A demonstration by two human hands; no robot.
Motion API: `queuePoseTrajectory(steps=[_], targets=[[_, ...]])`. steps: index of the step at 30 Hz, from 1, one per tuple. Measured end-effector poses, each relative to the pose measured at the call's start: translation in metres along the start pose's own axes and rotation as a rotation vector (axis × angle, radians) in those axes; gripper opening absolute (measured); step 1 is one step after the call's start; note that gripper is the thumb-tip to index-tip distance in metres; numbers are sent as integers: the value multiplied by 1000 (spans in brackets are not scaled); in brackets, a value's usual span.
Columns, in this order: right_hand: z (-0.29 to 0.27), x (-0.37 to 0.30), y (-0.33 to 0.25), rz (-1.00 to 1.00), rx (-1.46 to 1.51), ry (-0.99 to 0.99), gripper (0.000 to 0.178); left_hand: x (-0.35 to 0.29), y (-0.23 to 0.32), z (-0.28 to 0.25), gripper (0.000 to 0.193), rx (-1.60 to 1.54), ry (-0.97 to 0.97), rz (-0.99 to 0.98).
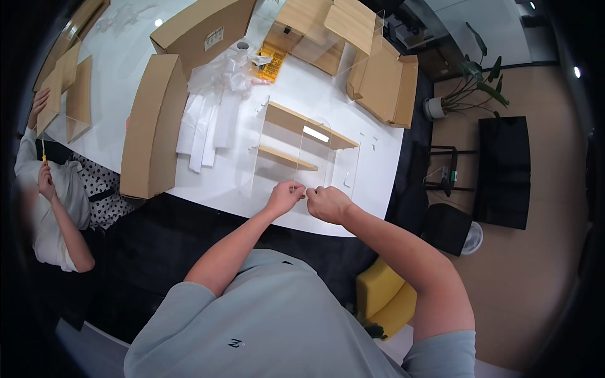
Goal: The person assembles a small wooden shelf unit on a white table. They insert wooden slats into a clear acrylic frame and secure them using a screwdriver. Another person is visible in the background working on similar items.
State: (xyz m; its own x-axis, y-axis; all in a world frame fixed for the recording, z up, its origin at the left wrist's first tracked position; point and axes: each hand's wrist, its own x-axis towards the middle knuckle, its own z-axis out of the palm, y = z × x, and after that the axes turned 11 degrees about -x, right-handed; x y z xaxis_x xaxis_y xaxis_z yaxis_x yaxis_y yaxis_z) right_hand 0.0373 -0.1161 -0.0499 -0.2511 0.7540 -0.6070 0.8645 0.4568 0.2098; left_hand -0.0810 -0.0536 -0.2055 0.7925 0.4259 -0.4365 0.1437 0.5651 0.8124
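My left hand (285, 197) and my right hand (329, 205) meet at the table's near edge, thumbs and fingers pinched close together. A small pale piece seems to sit between the fingertips, too small to name. Just beyond the hands lies a partly assembled shelf with clear panels. Its longer wooden board (309, 125) is at the far side, and a shorter wooden board (287, 157) is nearer me. A clear panel (313, 151) crosses between them, its near end reaching toward my fingers.
Small metal parts (374, 142) and what looks like a hex key (346, 179) lie right of the shelf. Cardboard boxes (151, 129) and plastic wrapping (220, 79) stand left. Another wooden unit (305, 28) stands beyond. At far left, a person (60, 214) handles wooden boards with a screwdriver (44, 154).
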Motion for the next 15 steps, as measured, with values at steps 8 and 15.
queuePoseTrajectory(steps=[8, 15], targets=[[21, 16, 8, 626, 682, -144, 13, -3, 0, 1, 22, -6, -4, -5], [22, 16, 12, 791, 904, -110, 17, 2, -5, 1, 21, -21, -14, -16]])
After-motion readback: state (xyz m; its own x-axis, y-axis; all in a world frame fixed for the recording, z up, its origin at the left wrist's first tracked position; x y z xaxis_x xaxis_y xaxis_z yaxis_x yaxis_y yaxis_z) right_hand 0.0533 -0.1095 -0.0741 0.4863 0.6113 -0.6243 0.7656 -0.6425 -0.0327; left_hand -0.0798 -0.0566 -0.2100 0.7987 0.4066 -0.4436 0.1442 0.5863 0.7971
